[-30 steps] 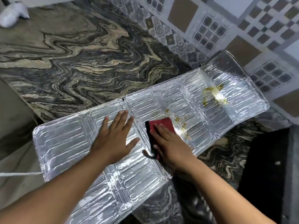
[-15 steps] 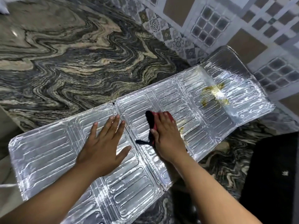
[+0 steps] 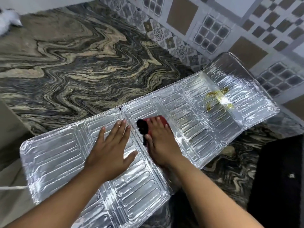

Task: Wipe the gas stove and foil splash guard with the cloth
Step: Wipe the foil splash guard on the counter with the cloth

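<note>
The foil splash guard (image 3: pixel 205 129) lies flat and unfolded on the marbled counter, running from lower left to upper right. My left hand (image 3: pixel 111 152) presses flat on its left-middle panel, fingers spread. My right hand (image 3: pixel 159 142) presses a red and black cloth (image 3: pixel 144 127) onto the middle panel with straight fingers. A yellow greasy stain (image 3: pixel 217 97) marks the far right panel. The black edge of the gas stove (image 3: pixel 283 178) shows at the lower right.
The marbled counter (image 3: pixel 82 66) stretches to the back and left. A patterned tiled wall (image 3: pixel 230 30) rises behind the guard's right end. A white object (image 3: pixel 8 20) sits at the far left corner. The counter's front edge drops off at the left.
My right hand has slid the cloth leftward along the middle panel, away from the small yellow spots, which no longer show. My left hand has stayed pressed on the foil.
</note>
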